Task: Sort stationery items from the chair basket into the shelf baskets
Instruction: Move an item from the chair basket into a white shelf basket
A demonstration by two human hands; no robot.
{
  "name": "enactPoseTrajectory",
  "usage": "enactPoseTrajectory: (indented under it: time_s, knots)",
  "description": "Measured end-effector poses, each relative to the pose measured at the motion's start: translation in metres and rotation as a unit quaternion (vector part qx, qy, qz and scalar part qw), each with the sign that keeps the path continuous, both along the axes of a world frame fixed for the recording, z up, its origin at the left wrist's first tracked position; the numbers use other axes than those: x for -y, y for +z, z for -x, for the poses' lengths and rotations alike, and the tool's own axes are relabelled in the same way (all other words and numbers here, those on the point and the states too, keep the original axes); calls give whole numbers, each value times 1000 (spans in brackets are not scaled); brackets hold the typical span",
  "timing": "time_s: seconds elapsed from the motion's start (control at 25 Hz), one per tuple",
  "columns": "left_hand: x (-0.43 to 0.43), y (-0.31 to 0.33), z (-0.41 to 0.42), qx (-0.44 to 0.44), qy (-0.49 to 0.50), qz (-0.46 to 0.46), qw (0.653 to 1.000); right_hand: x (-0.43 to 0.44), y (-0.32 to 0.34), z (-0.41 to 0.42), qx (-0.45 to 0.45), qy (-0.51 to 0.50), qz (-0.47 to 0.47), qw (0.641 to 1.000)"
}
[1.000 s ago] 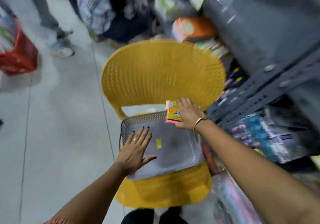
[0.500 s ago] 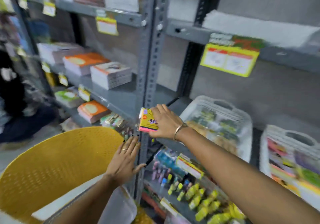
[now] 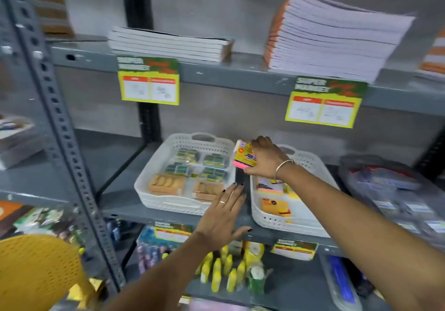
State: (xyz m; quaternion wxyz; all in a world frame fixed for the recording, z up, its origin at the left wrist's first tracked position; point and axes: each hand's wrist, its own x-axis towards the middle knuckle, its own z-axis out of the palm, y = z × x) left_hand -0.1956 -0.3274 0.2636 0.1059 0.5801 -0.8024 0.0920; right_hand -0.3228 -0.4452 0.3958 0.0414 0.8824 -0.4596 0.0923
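My right hand [image 3: 263, 159] grips a yellow and pink pack of sticky notes [image 3: 243, 155], held above the gap between two white shelf baskets. The left white basket [image 3: 154, 198] holds small boxes of staples and orange packs. The right white basket [image 3: 272, 220] holds orange and pink note pads, partly hidden by my right forearm. My left hand [image 3: 222, 211] is flat, fingers spread, empty, over the shelf's front edge between the baskets. The yellow chair [image 3: 36, 269] shows at the lower left; the chair basket is out of view.
A grey metal shelf upright [image 3: 62, 130] stands at the left. Stacks of notebooks [image 3: 330, 38] lie on the shelf above. A clear bin [image 3: 390, 185] sits right of the white baskets. Yellow glue bottles [image 3: 224, 269] fill the shelf below. Yellow price tags [image 3: 149, 82] hang off shelf edges.
The view swung from the chair basket up to the shelf. My right hand carried the sticky notes pack from the chair over to the white baskets; my left hand left the chair basket.
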Motion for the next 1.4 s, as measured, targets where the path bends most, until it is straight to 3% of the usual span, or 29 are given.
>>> enactPoseTrajectory:
  time_s: [0.28,0.44,0.64,1.2,1.4]
  knots:
    - [22,-39,33,-90,23,-42,995,6,-37,117,-54,-134,-91,985]
    - [32,-48,30,-20,22,-99,995,11,-59,147,-113,-165,-162,966]
    - [36,-53,31,-11,22,-125,992,21,-88,159,-165,-167,-223,946]
    - [36,-59,30,-11,17,-59,998,35,-111,161,-261,-141,-233,926]
    - [35,-56,31,-3,30,-80,996,32,-106,159,-240,-153,-245,927]
